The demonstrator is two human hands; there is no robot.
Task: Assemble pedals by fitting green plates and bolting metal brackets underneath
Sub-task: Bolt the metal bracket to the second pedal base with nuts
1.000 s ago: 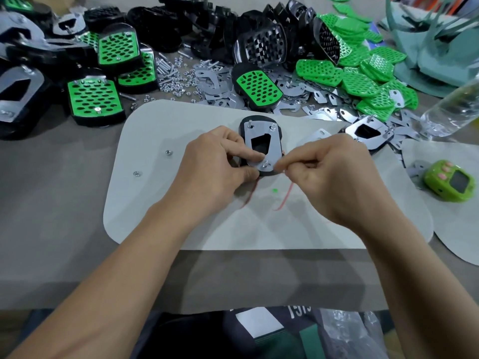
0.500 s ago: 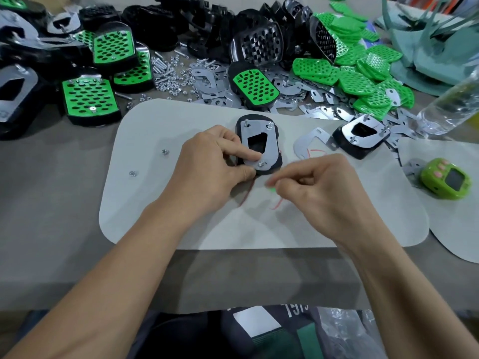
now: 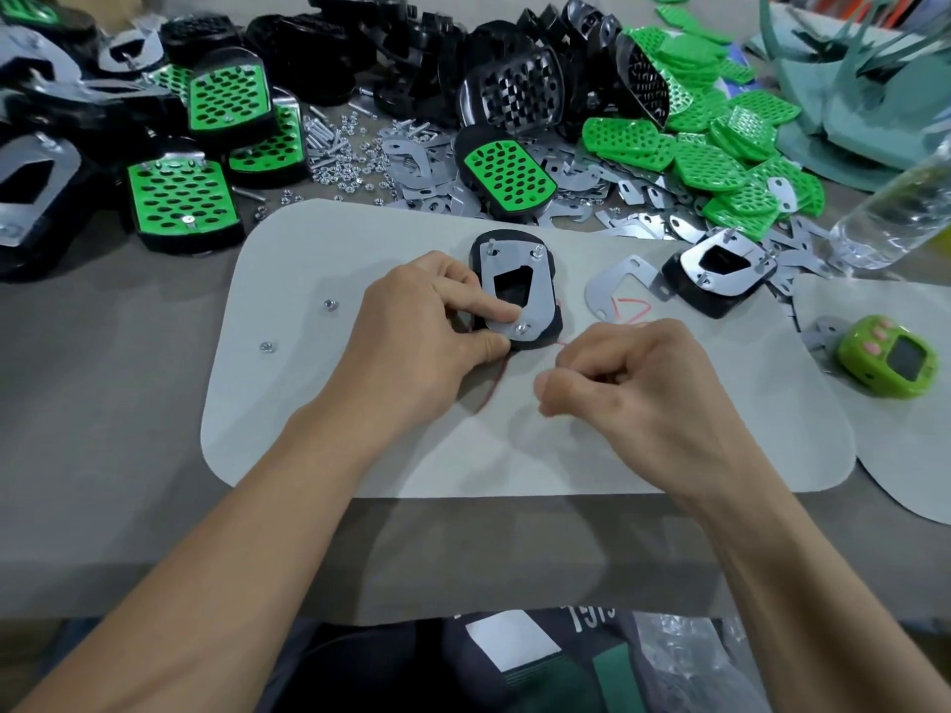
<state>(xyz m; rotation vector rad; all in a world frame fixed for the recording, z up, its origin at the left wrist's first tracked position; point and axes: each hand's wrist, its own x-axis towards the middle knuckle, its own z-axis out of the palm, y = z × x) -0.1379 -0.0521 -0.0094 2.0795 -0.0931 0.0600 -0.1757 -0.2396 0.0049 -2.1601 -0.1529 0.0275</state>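
A black pedal (image 3: 551, 332) lies upside down on the pale mat (image 3: 309, 403), with a metal bracket (image 3: 543, 295) on top of it. A nut (image 3: 521, 328) sits on the bracket's near bolt, and two bare bolt ends (image 3: 492, 245) stick up at its far side. My left hand (image 3: 427, 331) pinches the pedal's near left edge, index finger on the bracket. My right hand (image 3: 643, 383) rests on the mat just right of and below the pedal, fingers curled shut; anything inside them is hidden.
Two loose nuts (image 3: 329, 304) lie on the mat's left. A loose bracket (image 3: 607, 288) and a second bracketed pedal (image 3: 720, 272) sit right. Behind are green plates (image 3: 720, 162), black pedal bodies (image 3: 411, 43), finished pedals (image 3: 182, 198), nuts and bolts (image 3: 345, 156). A bottle (image 3: 895, 208) and green gadget (image 3: 890, 355) sit far right.
My right hand has pulled back from the bracket's near bolt, toward me and onto the mat, with its fingers closed. My left hand keeps its hold on the pedal.
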